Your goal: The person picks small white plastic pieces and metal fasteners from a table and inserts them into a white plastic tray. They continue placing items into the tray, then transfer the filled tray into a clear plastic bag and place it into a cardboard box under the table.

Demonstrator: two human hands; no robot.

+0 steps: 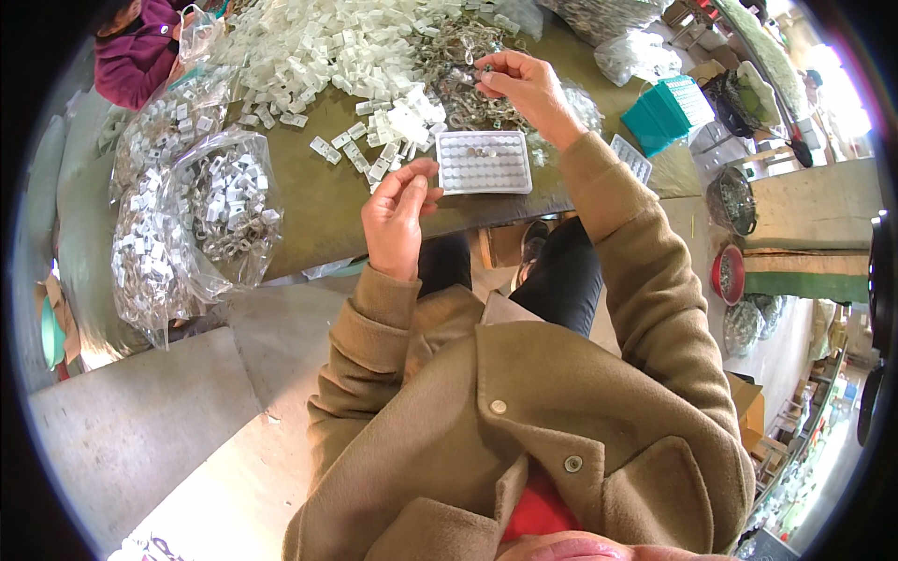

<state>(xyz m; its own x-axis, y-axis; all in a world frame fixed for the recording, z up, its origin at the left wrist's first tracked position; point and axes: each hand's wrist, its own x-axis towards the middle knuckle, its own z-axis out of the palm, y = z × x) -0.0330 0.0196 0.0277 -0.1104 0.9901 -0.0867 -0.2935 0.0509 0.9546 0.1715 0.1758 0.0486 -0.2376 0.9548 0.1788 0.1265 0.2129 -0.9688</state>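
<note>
My left hand [397, 217] hovers at the near edge of the olive-green table [318, 201], fingers loosely curled, just left of a white dimpled tray [484, 162]; whether it pinches anything is unclear. My right hand [520, 86] is raised beyond the tray, thumb and fingers pinching a small metal piece [485, 67]. A few small metal pieces [479, 151] lie in the tray's far rows. Behind it spread a heap of white plastic clips [327, 47] and a tangle of grey metal parts [458, 89].
Clear plastic bags of white clips [201, 220] stand on the table's left. A person in a purple sleeve [136, 51] sits at the far left. A teal basket [666, 112], a second tray [631, 159] and bowls [731, 198] lie to the right.
</note>
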